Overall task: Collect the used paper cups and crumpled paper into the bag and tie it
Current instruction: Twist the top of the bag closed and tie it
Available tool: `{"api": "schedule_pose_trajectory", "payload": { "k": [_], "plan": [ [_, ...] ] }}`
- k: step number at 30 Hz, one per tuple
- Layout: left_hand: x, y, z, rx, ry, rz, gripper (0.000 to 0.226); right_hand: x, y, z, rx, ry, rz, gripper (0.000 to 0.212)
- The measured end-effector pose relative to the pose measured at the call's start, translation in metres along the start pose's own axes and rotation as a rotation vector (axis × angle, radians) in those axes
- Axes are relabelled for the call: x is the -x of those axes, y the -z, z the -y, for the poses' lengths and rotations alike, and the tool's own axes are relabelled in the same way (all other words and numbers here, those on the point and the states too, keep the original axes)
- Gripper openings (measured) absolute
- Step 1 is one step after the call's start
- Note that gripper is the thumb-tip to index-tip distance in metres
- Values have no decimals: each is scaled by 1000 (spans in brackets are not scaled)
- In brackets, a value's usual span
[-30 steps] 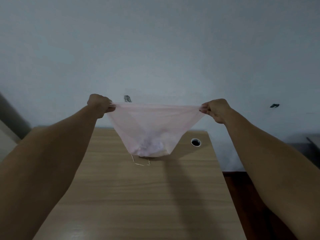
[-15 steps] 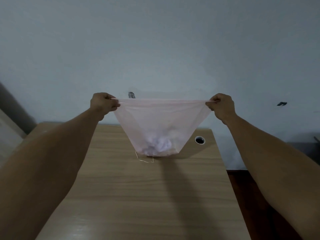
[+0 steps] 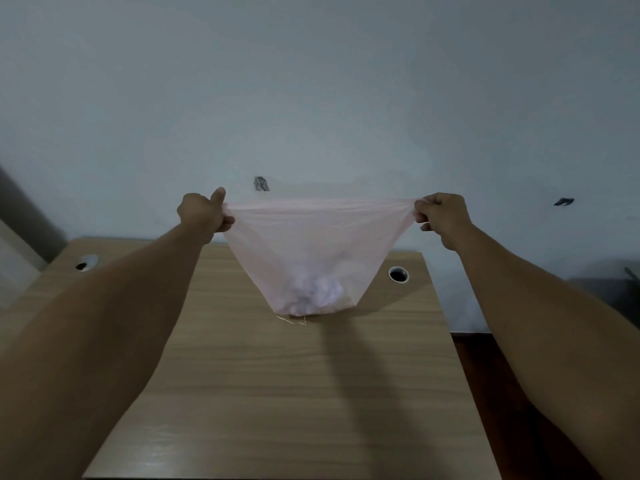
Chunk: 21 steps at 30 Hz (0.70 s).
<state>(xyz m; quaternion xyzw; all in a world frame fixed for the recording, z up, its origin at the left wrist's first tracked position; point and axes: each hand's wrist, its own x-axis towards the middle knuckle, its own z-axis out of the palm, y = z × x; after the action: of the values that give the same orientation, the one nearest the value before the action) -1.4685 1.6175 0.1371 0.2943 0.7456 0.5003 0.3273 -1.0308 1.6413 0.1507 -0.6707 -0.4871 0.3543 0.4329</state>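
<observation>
A thin pale pink plastic bag hangs stretched wide above the wooden table. My left hand pinches its left top corner and my right hand pinches its right top corner, so the rim is pulled taut between them. White crumpled paper shows through the plastic at the bag's bottom, which rests on or just above the tabletop. No separate cups can be made out inside. A thin pale string or rubber band lies on the table just below the bag.
The table has a round cable hole at the back left and another at the back right. A pale wall stands right behind it. Dark floor lies beyond the table's right edge.
Both hands have stayed closed on the bag's corners and the rim has been drawn a little tauter. The view has tilted slightly, so the left cable hole has come into sight.
</observation>
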Motion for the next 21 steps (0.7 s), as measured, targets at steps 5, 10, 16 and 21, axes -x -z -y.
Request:
{"api": "schedule_pose_trajectory", "payload": {
  "k": [5,10,16,21],
  "plan": [
    [12,-25,8,-326,-110,-178,75,3,-6,-4,44,-21,12,20],
    [44,-74,22,-721,-1019,173,76,4,-15,-8,27,-40,13,19],
    [51,-109,24,-779,-761,562,22,3,-10,-10,37,-36,8,20],
    [44,-99,5,-590,-606,636,31,-3,-8,-19,215,-31,-92,17]
  ]
}}
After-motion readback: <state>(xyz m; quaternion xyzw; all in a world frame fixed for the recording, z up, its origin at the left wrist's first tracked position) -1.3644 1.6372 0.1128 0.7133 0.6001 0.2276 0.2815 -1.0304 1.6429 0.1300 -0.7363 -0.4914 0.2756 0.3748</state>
